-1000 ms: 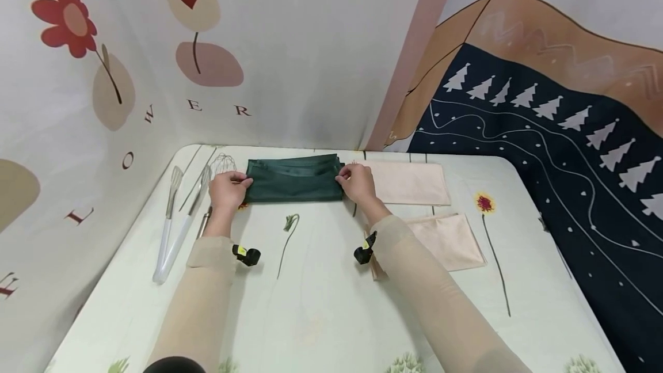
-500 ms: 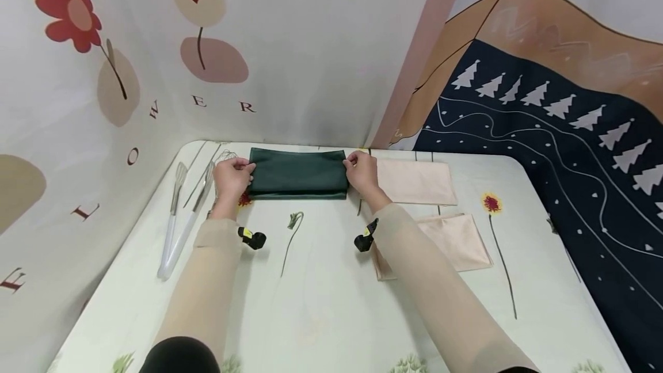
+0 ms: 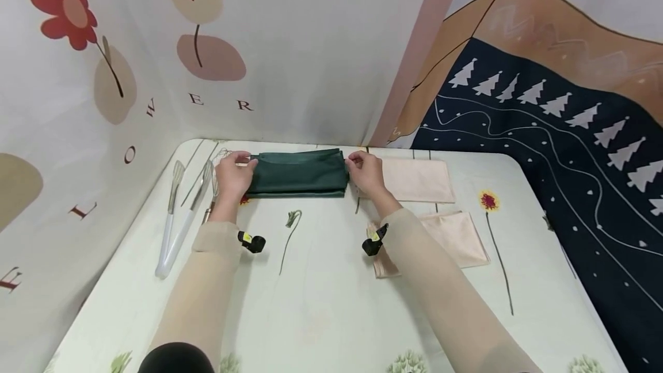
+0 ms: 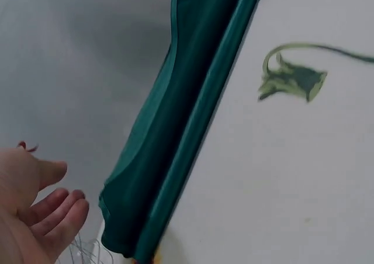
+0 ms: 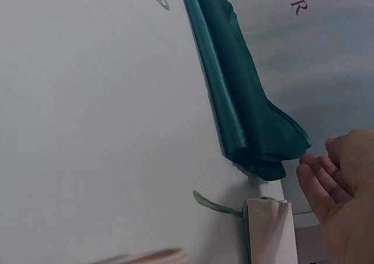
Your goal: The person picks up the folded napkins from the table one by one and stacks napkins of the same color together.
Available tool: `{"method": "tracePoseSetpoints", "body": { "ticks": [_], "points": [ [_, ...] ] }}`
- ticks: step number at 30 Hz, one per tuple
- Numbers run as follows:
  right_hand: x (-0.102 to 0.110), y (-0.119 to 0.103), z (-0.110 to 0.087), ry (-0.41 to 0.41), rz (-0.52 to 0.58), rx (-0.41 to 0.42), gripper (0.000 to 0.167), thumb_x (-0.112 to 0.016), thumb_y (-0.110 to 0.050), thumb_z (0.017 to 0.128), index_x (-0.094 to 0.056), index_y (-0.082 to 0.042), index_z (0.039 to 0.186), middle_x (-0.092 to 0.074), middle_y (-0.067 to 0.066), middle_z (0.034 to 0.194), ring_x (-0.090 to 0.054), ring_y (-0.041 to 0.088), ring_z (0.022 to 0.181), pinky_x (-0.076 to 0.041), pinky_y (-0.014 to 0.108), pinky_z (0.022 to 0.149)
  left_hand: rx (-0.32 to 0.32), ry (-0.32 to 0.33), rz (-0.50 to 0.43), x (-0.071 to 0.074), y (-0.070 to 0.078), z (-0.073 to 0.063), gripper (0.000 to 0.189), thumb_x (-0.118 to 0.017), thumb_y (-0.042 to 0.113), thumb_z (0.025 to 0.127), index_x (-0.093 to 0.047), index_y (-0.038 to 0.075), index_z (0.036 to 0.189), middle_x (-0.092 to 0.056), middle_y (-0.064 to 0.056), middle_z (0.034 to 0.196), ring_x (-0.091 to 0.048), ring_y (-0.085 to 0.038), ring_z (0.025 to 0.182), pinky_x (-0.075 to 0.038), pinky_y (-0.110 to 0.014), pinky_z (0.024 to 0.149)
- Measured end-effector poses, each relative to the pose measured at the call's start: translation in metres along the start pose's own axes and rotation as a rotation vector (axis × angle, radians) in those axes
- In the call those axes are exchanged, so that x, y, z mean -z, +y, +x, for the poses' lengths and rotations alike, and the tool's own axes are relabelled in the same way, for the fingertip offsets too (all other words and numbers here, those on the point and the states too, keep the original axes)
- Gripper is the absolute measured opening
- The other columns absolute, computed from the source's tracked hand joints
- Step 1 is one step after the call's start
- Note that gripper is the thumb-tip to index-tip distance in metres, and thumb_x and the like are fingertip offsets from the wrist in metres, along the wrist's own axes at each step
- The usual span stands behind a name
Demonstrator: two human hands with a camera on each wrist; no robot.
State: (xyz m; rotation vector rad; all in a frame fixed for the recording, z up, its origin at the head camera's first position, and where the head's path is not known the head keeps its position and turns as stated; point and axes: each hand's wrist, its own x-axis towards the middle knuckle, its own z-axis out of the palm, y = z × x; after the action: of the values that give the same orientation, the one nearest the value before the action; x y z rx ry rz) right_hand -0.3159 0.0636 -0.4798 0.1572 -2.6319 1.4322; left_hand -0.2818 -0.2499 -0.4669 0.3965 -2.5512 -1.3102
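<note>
Left fingers (image 4: 69, 222) beside cloth (image 4: 175, 124) (edge gap)

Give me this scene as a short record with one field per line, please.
Green cloth: folded, between the hands
Left hand: by the cloth's left end, fingers apart from it
Right hand: by its right end, contact unclear
Far pink cloth: folded, right of the green one
Near pink cloth: folded, partly hidden by the right sleeve
Whisk: partly hidden by the left hand
Table cover: pale, flower-printed
</note>
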Motion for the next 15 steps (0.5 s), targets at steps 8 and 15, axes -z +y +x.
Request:
{"method": "tracePoseSetpoints", "body": {
  "ticks": [8,15],
  "points": [
    [0.016,0.001,-0.018,-0.034,0.042,-0.016,0.027,-0.066,-0.017,0.100,-0.069,0.001,0.119,-0.070,0.013,0.103,-0.067,0.025,0.097,-0.054,0.037,0.088,-0.098,-0.138,-0.029,-0.009,0.018,-0.023,0.036,-0.063,0.025,0.102,-0.064,0.003,0.130,-0.065,-0.017,0.118,-0.062,-0.033,0.112,-0.053,-0.047,0.091],
    [0.034,0.009,-0.035,-0.036,0.071,-0.014,0.035,-0.066,-0.018,0.099,-0.066,0.002,0.128,-0.072,0.015,0.109,-0.069,0.028,0.102,-0.055,0.038,0.092,-0.118,-0.221,-0.062,-0.015,0.029,-0.046,0.039,-0.064,0.028,0.102,-0.063,0.002,0.131,-0.064,-0.016,0.122,-0.061,-0.032,0.115,-0.051,-0.045,0.098]
  ]
}}
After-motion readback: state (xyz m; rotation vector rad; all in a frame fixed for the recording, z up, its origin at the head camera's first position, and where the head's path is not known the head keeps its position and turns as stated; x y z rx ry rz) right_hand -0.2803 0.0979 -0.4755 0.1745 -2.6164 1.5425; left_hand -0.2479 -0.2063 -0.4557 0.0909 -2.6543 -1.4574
